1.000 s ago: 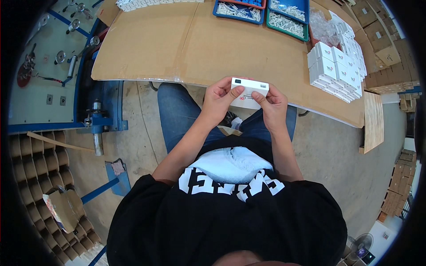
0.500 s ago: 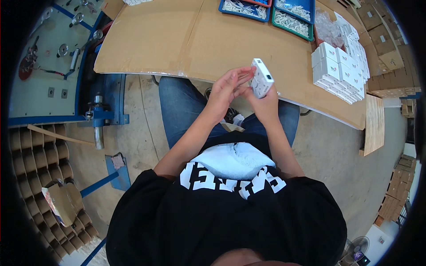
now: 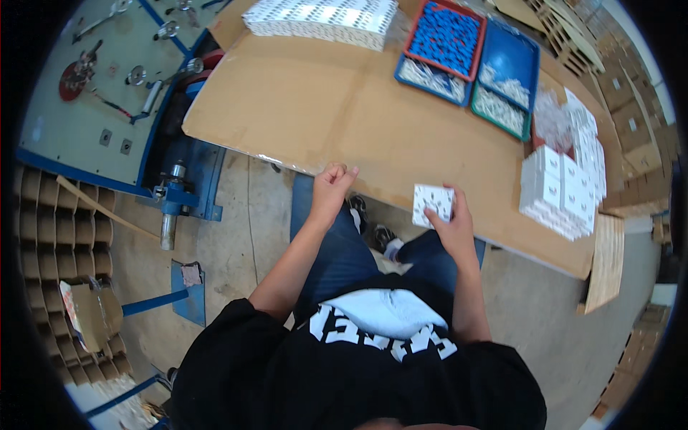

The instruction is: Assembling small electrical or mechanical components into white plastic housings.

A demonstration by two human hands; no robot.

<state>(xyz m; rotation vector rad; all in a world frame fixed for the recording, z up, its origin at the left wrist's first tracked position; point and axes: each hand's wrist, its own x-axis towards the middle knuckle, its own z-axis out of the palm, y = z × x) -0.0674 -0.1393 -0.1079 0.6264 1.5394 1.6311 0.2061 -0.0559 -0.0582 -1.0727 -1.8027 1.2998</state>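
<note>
One brown surface [image 3: 287, 107] spreads out ahead of your left hand [image 3: 335, 188] and right hand [image 3: 451, 209]. Long white stack [image 3: 322, 21] well beyond the left one. White boxes [image 3: 559, 188] piled to the right hand's right; blue tray [image 3: 510, 59] and red tray [image 3: 438, 67] farther ahead of it. Left fingers curled; can't tell if they've got anything small. Right pinches a white square piece [image 3: 432, 198], thumb on its dotted face.
</note>
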